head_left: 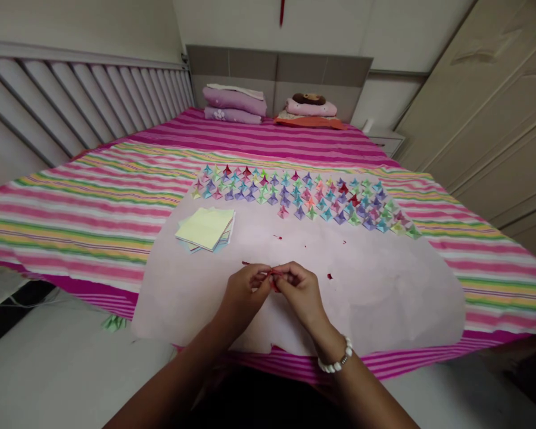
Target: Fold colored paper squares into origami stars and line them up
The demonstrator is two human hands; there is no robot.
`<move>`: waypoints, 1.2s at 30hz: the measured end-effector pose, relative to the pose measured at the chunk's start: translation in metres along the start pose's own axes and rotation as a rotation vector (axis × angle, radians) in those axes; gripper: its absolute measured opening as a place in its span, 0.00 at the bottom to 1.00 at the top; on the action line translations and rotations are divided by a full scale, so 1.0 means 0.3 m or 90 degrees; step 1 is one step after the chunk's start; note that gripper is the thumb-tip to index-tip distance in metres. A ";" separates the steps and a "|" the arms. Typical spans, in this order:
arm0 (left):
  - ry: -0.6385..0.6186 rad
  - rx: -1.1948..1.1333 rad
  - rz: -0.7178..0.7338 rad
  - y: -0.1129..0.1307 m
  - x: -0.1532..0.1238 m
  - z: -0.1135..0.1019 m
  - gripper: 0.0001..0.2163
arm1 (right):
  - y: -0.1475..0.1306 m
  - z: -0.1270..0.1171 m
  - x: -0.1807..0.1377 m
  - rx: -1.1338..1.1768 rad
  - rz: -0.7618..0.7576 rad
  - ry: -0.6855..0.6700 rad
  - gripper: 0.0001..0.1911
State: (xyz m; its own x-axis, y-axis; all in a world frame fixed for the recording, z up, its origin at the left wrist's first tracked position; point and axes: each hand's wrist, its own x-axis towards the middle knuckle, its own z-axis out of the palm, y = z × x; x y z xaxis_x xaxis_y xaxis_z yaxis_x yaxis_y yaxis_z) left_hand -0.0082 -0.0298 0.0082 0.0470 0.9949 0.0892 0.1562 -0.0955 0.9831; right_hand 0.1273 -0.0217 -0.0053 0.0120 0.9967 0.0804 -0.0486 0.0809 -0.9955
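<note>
My left hand (246, 291) and my right hand (301, 292) meet over the front middle of the pale sheet. Between their pinched fingertips is a small piece of folded red paper (275, 285), mostly covered by the fingers, so its exact shape is hidden. Rows of small folded paper figures in many colours, crane-like in shape (284, 196), stand across the far part of the sheet. To the left beyond my hands lies a loose stack of square paper (206, 227), pale yellow on top. A small dark red scrap (329, 276) rests right of my right hand.
The pale sheet (384, 292) lies on a bed with a striped cover (84, 220). Several tiny red bits dot the sheet. Folded bedding (234, 104) sits by the headboard (250, 68). A slatted rail (116, 95) runs left, and a wardrobe (486, 113) stands right.
</note>
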 end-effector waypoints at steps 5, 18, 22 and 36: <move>0.018 0.029 0.043 -0.004 0.007 -0.015 0.08 | -0.008 -0.004 0.007 0.100 0.050 0.014 0.03; -0.017 0.106 0.204 0.008 -0.007 -0.006 0.14 | -0.011 -0.014 0.005 0.188 0.095 -0.002 0.04; 0.040 0.034 0.146 0.026 0.002 -0.018 0.08 | -0.022 -0.016 -0.002 0.218 0.089 -0.062 0.08; 0.010 -0.200 -0.079 0.038 0.019 -0.018 0.19 | -0.019 -0.012 -0.003 0.135 0.072 -0.043 0.10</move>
State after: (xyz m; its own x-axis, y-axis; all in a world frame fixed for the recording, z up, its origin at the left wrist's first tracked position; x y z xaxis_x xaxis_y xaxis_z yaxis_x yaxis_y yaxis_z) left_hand -0.0115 -0.0250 0.0207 0.0305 0.9989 -0.0349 -0.1526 0.0392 0.9875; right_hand 0.1311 -0.0229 0.0001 -0.0715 0.9972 -0.0205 -0.2550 -0.0381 -0.9662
